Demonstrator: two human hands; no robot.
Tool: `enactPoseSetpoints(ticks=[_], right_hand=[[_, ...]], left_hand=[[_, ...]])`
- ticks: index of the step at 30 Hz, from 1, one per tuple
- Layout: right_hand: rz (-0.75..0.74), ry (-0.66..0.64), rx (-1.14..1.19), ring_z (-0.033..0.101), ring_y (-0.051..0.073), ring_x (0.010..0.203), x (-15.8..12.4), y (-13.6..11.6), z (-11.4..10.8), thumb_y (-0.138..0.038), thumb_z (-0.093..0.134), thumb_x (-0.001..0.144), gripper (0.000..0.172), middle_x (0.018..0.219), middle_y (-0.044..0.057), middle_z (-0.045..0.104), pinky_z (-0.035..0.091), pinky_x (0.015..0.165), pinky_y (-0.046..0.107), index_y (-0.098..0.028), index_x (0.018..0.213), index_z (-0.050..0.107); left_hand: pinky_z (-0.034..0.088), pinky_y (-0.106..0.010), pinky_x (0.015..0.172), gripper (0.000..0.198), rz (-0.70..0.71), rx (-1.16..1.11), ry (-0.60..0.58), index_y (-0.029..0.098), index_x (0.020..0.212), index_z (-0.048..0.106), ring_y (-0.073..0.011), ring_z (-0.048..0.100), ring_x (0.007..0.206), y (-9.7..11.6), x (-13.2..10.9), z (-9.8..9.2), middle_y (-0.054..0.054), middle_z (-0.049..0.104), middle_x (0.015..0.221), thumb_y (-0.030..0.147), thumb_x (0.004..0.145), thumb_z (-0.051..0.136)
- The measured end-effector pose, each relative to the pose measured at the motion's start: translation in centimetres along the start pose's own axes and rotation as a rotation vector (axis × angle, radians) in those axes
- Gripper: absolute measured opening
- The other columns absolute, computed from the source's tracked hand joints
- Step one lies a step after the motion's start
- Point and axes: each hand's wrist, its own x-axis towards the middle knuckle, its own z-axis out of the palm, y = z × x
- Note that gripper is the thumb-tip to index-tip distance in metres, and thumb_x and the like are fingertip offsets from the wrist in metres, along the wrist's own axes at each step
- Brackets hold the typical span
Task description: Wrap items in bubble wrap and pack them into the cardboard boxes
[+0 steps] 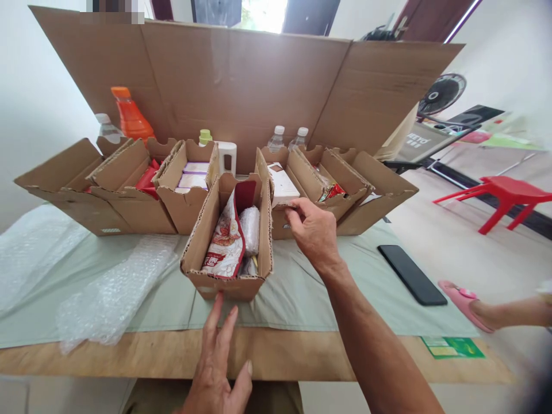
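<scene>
A narrow open cardboard box (254,289) stands forward of the row, holding a white and red printed pouch (222,244) and a bubble-wrapped item (249,230). My left hand (219,362) is open, fingers spread, with its fingertips at the lower front of this box; whether they touch it I cannot tell. My right hand (317,233) pinches the front edge of another cardboard box (280,221) in the row, which has a white carton (282,183) inside. The inner side of that grip is partly hidden by my fingers.
Other cardboard boxes (135,215) stand left and right before a tall cardboard panel (241,80), with bottles (131,118) behind. Bubble wrap (114,293) lies left; a black phone (411,275) and green packet (452,347) lie right. A person's foot in a pink slipper (463,299) is beside the table.
</scene>
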Motion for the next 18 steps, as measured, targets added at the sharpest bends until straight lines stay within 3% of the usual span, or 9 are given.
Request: enactPoseSetpoints(ticks=[5,7,10,13,15,18], right_hand=[[-0.018,0.031,0.138,0.07,0.021,0.068,-0.7,0.8,0.5,-0.032,0.053,0.095,0.028,0.077,0.005,0.077,0.049,0.07,0.031,-0.021,0.105,0.077],[-0.037,0.054,0.185,0.071,0.02,0.069,-0.8,1.2,0.9,-0.031,0.053,0.095,0.027,0.078,0.004,0.078,0.05,0.07,0.029,-0.022,0.104,0.077],[-0.063,0.075,0.218,0.073,0.02,0.074,-0.8,1.5,1.4,-0.032,0.052,0.097,0.027,0.081,0.004,0.079,0.052,0.073,0.028,-0.022,0.103,0.076],[-0.084,0.087,0.241,0.075,0.02,0.079,-0.8,1.7,1.9,-0.033,0.05,0.099,0.028,0.085,0.004,0.079,0.055,0.078,0.029,-0.022,0.104,0.076],[-0.107,0.099,0.254,0.076,0.02,0.082,-1.0,1.9,2.1,-0.033,0.052,0.099,0.026,0.09,0.004,0.08,0.057,0.081,0.03,-0.023,0.105,0.075],[-0.169,0.134,0.324,0.076,0.018,0.085,-2.2,2.4,2.6,-0.028,0.054,0.101,0.028,0.099,0.004,0.08,0.06,0.084,0.03,-0.024,0.124,0.07]], left_hand=[[0.035,-0.063,0.125,0.083,-0.02,0.019,-0.026,0.031,0.167,0.021,-0.0369,0.016,0.164,-0.5,4.6,-0.3,-0.014,0.009,0.178,0.008,0.093,0.053],[0.044,-0.063,0.119,0.083,-0.025,0.015,-0.054,0.032,0.165,0.023,-0.0386,0.017,0.164,-0.7,6.5,-0.2,-0.014,0.008,0.178,0.01,0.092,0.054],[0.066,-0.044,0.09,0.079,-0.045,-0.029,-0.104,0.029,0.164,0.026,-0.0409,0.019,0.163,-0.9,9.0,0.4,-0.016,0.01,0.177,0.013,0.092,0.054],[0.066,-0.029,0.068,0.077,-0.059,-0.075,-0.15,0.023,0.163,0.029,-0.0421,0.022,0.162,-1.6,11.5,1.4,-0.02,0.009,0.177,0.014,0.09,0.054],[0.067,-0.032,0.073,0.078,-0.058,-0.075,-0.157,0.02,0.161,0.031,-0.0421,0.025,0.161,-2.3,13.0,2.2,-0.021,0.01,0.176,0.013,0.088,0.055],[0.064,-0.047,0.095,0.077,-0.022,-0.038,-0.114,0.02,0.159,0.035,-0.0402,0.027,0.16,-3.6,14.5,3.1,-0.02,0.016,0.175,0.012,0.086,0.055]])
